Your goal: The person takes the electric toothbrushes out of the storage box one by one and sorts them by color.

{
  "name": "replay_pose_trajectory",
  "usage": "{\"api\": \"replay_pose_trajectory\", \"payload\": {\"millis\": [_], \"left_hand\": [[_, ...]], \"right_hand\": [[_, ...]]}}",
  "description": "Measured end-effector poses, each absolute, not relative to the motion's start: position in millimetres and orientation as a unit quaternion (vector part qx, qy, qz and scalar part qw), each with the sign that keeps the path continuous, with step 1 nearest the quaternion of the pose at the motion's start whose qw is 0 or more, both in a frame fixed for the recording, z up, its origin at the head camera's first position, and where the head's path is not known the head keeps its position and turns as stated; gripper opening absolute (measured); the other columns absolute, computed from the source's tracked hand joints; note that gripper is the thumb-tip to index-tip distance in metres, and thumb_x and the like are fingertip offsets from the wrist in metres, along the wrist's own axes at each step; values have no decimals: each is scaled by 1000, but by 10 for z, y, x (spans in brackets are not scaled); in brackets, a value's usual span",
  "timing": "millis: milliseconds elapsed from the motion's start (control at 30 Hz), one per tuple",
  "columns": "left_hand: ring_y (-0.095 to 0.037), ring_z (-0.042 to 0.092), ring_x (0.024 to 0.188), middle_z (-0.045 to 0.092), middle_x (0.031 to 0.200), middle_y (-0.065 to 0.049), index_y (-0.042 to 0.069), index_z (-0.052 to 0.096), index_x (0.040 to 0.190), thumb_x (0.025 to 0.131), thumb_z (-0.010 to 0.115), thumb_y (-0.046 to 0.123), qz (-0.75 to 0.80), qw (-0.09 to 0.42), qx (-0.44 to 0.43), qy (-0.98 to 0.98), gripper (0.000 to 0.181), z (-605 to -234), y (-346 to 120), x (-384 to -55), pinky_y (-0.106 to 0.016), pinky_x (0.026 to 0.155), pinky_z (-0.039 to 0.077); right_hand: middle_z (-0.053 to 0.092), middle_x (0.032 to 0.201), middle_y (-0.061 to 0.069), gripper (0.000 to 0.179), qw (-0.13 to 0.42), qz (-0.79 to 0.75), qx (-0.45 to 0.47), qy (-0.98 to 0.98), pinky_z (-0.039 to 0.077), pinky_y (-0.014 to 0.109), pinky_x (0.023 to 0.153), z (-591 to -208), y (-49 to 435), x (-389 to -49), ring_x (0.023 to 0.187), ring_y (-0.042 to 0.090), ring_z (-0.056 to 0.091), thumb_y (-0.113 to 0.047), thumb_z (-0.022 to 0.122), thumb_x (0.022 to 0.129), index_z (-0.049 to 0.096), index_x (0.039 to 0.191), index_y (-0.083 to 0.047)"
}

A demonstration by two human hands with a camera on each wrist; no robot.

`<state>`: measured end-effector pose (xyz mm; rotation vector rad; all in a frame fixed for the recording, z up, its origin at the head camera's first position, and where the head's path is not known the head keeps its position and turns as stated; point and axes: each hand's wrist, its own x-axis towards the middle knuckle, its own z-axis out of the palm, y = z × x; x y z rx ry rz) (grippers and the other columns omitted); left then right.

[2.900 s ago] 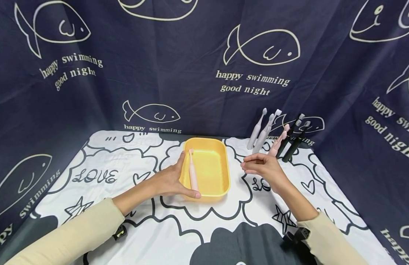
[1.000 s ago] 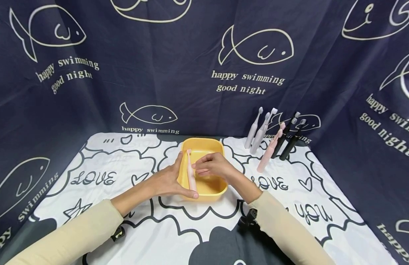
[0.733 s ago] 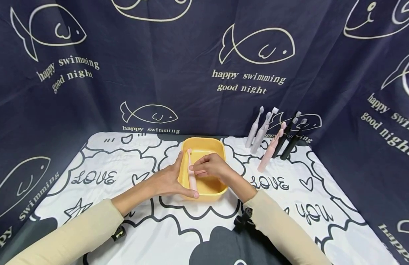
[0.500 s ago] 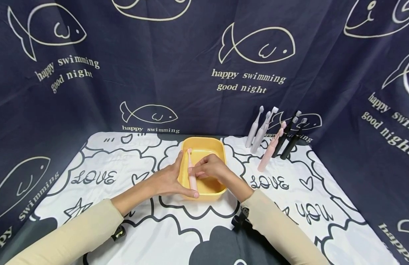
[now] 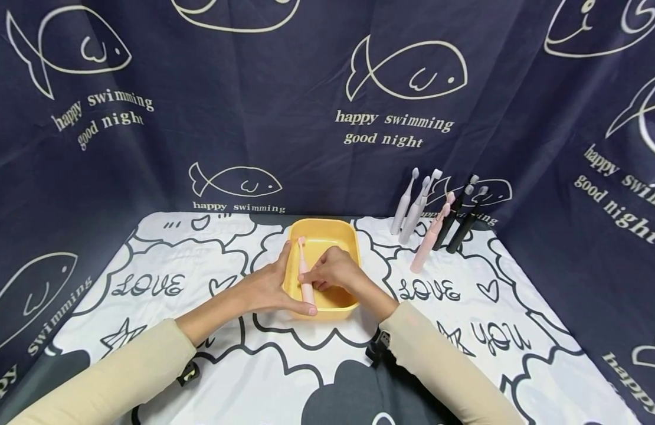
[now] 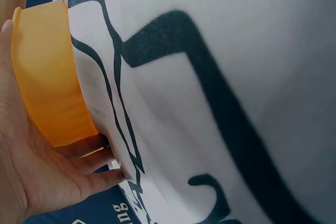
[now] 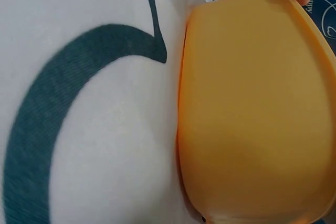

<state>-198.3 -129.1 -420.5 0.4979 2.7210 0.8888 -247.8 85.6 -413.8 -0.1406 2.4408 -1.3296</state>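
A pink electric toothbrush (image 5: 307, 293) lies lengthwise along the left side of a yellow plastic box (image 5: 322, 243), brush head toward the back. With curled fingers, my right hand (image 5: 335, 270) reaches inside and pinches the toothbrush around its handle. My left hand (image 5: 266, 289) holds the box from the left, thumb at the near corner and fingers along the side wall. The left wrist view shows this hand (image 6: 47, 177) spread against the box's wall (image 6: 50, 77). In the right wrist view the box's outer wall (image 7: 257, 103) hides the right fingertips.
Standing at the back right are several electric toothbrushes: white ones (image 5: 410, 215), pink ones (image 5: 428, 245) and black ones (image 5: 460, 233). A patterned white cloth (image 5: 210, 336) covers the table. Dark blue fabric (image 5: 242, 118) with fish drawings hangs behind and at both sides.
My right hand has moved left from near the standing toothbrushes into the box, then slid down toward the near end of the pink toothbrush and pinched it. The left hand stays on the box.
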Motion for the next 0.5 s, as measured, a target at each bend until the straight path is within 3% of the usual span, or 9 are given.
{"api": "replay_pose_trajectory", "payload": {"millis": [233,500], "left_hand": [[-34,62,143,43,179,-23,14,-12,182,71,91,86,298,117,165,933,168,-4202,-1286,-1982,-55,114,55],[-33,62,145,42,180,-22,13,-12,182,71,91,86,298,115,167,933,168,-4200,-1285,-1981,-54,115,55]], "right_hand": [[78,71,6,16,191,-498,-60,844,68,32,70,-4146,873,-2468,67,16,77,-10,91,85,81,82,1],[74,75,3,13,211,-533,-64,817,70,35,76,-4129,891,-2434,69,14,74,-7,81,90,70,83,-2]]}}
